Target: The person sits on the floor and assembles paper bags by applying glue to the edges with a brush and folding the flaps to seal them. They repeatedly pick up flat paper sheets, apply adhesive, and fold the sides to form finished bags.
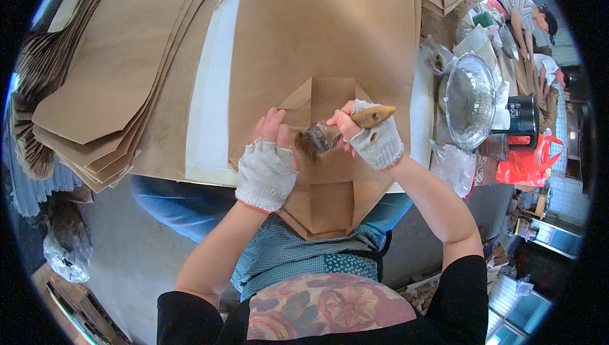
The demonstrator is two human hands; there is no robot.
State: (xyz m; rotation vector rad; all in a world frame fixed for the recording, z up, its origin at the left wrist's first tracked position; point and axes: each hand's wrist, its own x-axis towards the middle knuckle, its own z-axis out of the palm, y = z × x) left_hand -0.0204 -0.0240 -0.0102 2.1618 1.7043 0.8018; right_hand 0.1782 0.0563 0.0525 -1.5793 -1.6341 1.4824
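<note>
A brown paper bag lies in front of me with its bottom end unfolded into a many-sided shape that overhangs the near table edge. In fingerless white knit gloves, my right hand grips a flat brush with a wooden handle. Its dark bristles point left and rest on or just above the opened folds; contact is hard to tell. My left hand lies flat on the left side of the folds, fingers stretched out and holding nothing. Further sheets of brown paper extend away beneath the bag.
Fanned stacks of brown paper cover the left of the table. White strips show beside the middle pile. On the right stand a foil-like silver basin, a black container and a red plastic bag. Two people work beyond.
</note>
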